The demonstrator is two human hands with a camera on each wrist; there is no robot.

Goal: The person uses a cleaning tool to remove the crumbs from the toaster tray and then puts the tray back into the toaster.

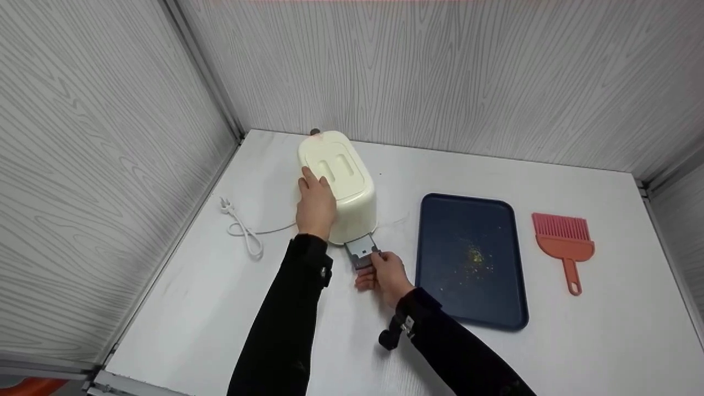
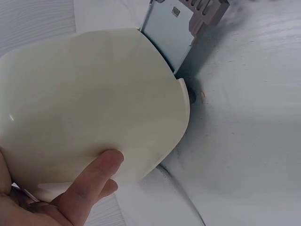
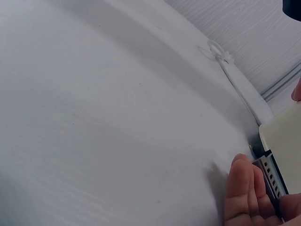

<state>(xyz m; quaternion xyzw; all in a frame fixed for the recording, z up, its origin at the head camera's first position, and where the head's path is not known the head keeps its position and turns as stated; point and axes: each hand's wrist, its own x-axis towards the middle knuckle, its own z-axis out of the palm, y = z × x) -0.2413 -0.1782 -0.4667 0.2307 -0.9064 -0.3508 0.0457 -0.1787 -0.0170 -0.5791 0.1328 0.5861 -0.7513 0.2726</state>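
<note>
A cream toaster with a lid over its top stands at the back left of the table. My left hand rests on its near left edge; in the left wrist view some fingers press against the side wall. From the toaster's near end a grey metal crumb tray sticks out partway, its slotted end showing in the left wrist view. My right hand pinches that outer end, with the thumb above and the other fingers below and beside it.
Right of the toaster lies a dark blue tray with yellowish crumbs on it. An orange-red brush lies farther right. The white power cord and plug lie on the left. Grey wood-grain panels enclose the table.
</note>
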